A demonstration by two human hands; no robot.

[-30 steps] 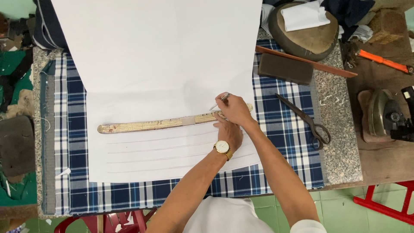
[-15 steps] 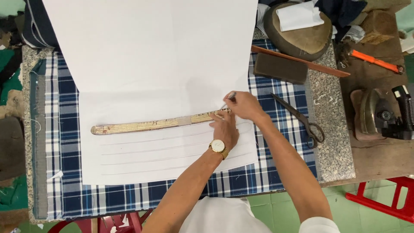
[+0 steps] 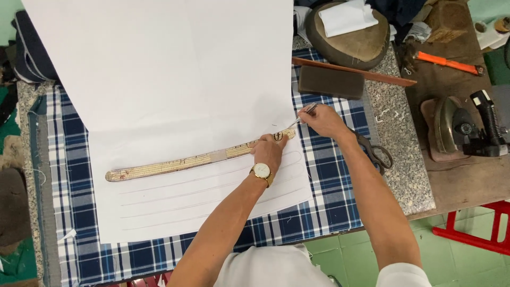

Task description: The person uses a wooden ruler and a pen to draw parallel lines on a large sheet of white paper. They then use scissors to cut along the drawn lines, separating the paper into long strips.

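Observation:
A large white sheet of paper lies over a blue plaid cloth. Several curved pencil lines run across its lower part. A long curved wooden ruler rests on the paper. My left hand, with a gold wristwatch, presses flat on the ruler's right end. My right hand grips a slim silver pencil, its tip near the paper's right edge just past the ruler's end.
Black scissors lie partly under my right forearm. A dark rectangular block, a long brown stick and a padded round cushion sit at the back. An iron and an orange tool rest on the right table.
The view has shifted, so everything sits further left. My right hand has slid with the pencil rightwards along the ruler to its end. My left hand stays pressed on the ruler.

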